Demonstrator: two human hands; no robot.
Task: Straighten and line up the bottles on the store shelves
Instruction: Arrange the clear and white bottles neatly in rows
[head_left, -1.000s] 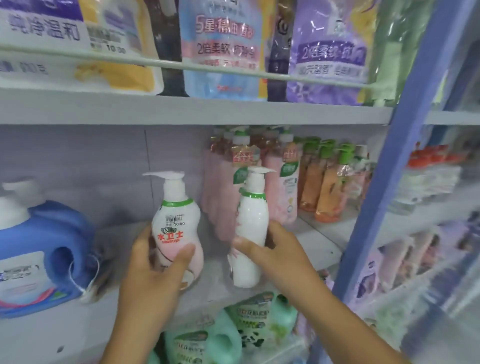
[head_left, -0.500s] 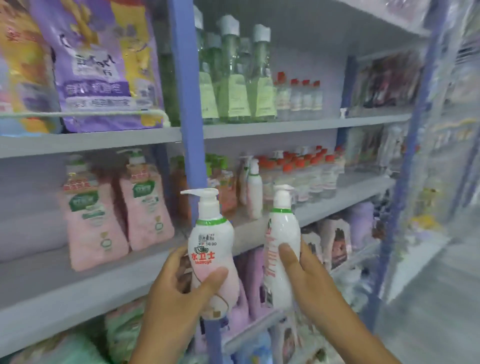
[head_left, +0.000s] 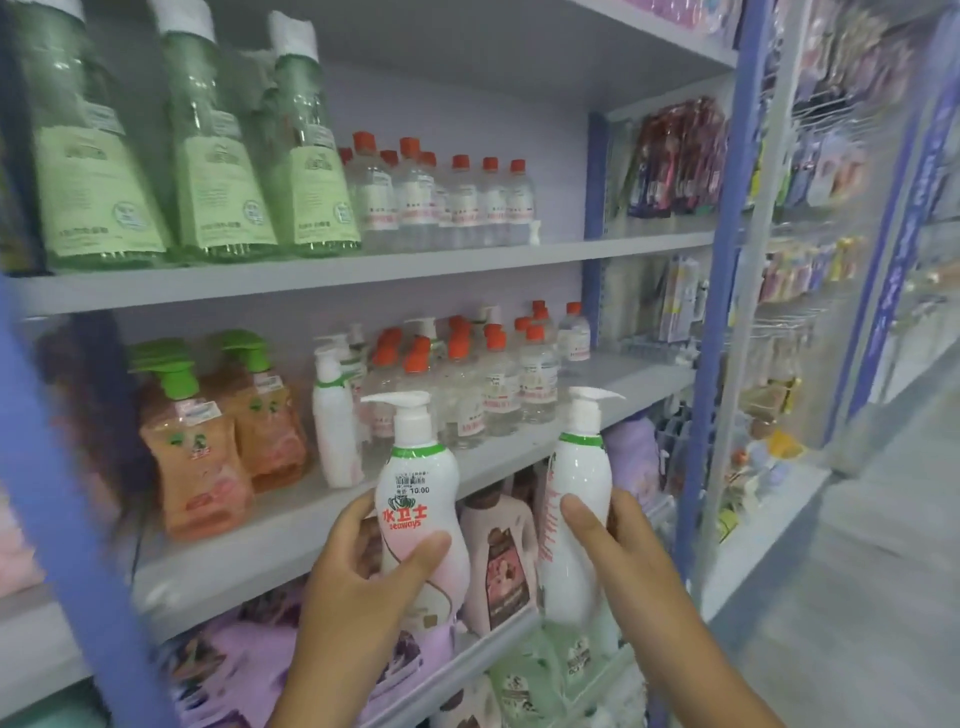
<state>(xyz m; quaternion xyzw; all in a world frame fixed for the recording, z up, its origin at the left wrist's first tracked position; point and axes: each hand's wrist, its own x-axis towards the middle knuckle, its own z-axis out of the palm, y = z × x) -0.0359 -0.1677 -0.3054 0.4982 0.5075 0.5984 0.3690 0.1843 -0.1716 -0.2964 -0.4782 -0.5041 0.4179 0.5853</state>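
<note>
Even, soft overhead light fills the aisle, with a cool violet cast and weak shadows under the grey metal shelf boards (head_left: 363, 270). The centre is fairly sharp. Motion blur smears the blue steel upright (head_left: 78, 519) at left and the hanging packets (head_left: 810, 270) at right; wide-angle distortion bends the edges.

Two pump bottles are held up side by side in front of the middle shelf (head_left: 291, 540), the left hand (head_left: 358, 587) around one (head_left: 423, 512), the right hand (head_left: 618, 551) around the other (head_left: 574, 514). Behind them on that shelf stands a third pump bottle (head_left: 335, 423), with soap dispensers (head_left: 195, 447) to its left and small capped bottles (head_left: 498, 384) to its right. Tall bottles (head_left: 208, 156) stand on the shelf above.
</note>
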